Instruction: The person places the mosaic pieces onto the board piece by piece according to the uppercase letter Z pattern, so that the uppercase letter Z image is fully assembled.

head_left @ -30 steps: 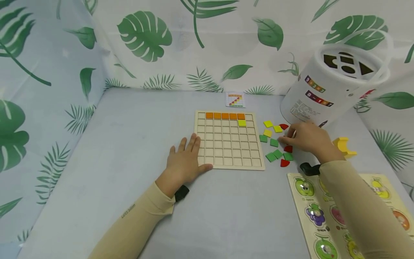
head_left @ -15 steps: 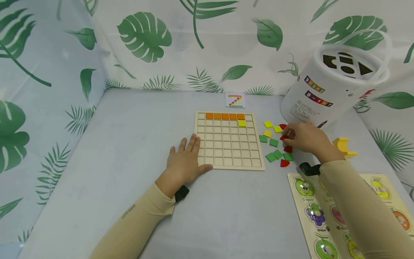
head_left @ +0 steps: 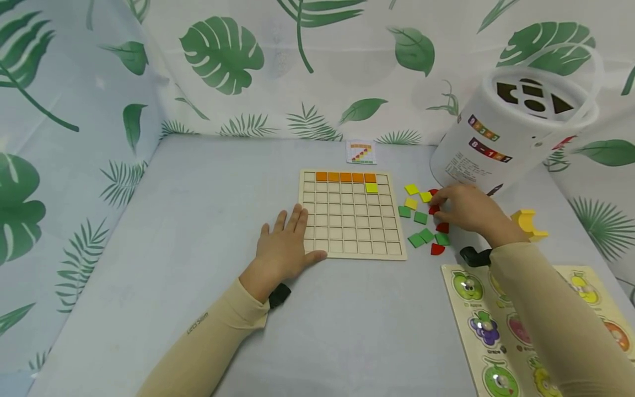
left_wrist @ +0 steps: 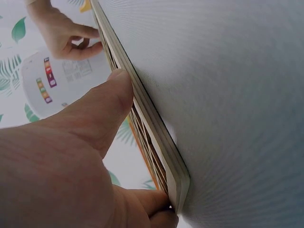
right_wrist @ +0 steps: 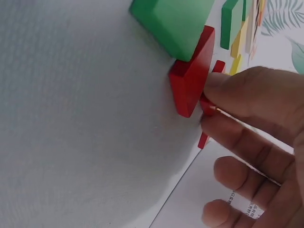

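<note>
My left hand (head_left: 280,248) lies with straight fingers along the left edge and lower-left corner of a wooden grid board (head_left: 337,220). Its thumb (left_wrist: 121,90) touches the board's side in the left wrist view. Orange squares (head_left: 345,177) fill part of the board's top row, with one yellow square (head_left: 371,188) below the rightmost. Right of the board, my right hand (head_left: 468,209) pinches a red piece (right_wrist: 207,107) between thumb and index finger, low over the table; the fingers partly hide it. Another red quarter-round piece (right_wrist: 192,73) lies beside the thumb.
Loose green squares (head_left: 420,218), yellow squares (head_left: 411,189) and red pieces (head_left: 437,250) lie right of the board. A white bucket (head_left: 496,143) stands behind the right hand. Nearby are a yellow arch block (head_left: 528,225), a fruit puzzle board (head_left: 466,320) and a small pattern card (head_left: 361,153).
My right hand's fingers have shifted slightly back and closed around a red piece among the loose pieces. The left hand and the board have stayed in place.
</note>
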`<state>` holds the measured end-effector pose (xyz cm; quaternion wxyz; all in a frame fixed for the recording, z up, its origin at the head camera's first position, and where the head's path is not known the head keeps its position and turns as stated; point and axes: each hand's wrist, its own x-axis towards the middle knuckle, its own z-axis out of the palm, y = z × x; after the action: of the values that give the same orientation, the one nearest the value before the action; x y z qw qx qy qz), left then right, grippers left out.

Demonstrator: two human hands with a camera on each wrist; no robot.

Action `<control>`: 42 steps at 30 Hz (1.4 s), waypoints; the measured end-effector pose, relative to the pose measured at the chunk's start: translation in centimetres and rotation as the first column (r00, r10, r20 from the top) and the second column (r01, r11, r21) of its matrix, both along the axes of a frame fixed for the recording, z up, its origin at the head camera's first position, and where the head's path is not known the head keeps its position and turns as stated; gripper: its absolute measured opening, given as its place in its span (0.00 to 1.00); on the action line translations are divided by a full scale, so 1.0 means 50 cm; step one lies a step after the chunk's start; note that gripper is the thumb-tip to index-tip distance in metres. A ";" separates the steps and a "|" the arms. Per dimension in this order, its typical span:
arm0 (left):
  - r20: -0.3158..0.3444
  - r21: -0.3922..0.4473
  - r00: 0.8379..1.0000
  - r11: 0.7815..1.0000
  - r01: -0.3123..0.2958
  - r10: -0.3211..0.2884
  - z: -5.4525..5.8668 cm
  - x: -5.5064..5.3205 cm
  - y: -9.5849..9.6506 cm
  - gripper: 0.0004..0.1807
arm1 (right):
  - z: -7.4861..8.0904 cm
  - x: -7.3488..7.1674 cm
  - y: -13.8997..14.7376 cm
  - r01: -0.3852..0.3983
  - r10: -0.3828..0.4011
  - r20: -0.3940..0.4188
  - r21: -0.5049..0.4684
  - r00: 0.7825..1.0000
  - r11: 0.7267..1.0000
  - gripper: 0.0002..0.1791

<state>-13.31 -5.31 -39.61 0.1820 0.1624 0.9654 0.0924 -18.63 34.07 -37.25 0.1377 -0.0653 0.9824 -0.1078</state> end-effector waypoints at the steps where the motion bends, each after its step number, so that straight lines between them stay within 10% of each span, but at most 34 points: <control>1: 0.000 0.000 1.000 1.000 0.001 -0.001 0.000 0.000 0.000 0.58 | 0.000 -0.001 0.000 -0.005 0.005 -0.004 0.002 1.000 1.000 0.16; 17: -0.003 -0.006 1.000 1.000 0.005 -0.005 0.001 -0.002 -0.002 0.58 | 0.019 -0.019 -0.060 -0.055 0.059 -0.133 0.037 0.989 0.998 0.16; 42: 0.008 -0.032 1.000 0.999 0.002 -0.001 -0.006 -0.005 -0.002 0.58 | -0.008 -0.130 -0.251 -0.218 0.220 -0.157 0.030 0.963 0.976 0.11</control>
<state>-13.55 -5.38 -39.91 0.1886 0.1598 0.9659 0.0775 -25.13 21.51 -37.65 0.0702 -0.1808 0.9777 -0.0802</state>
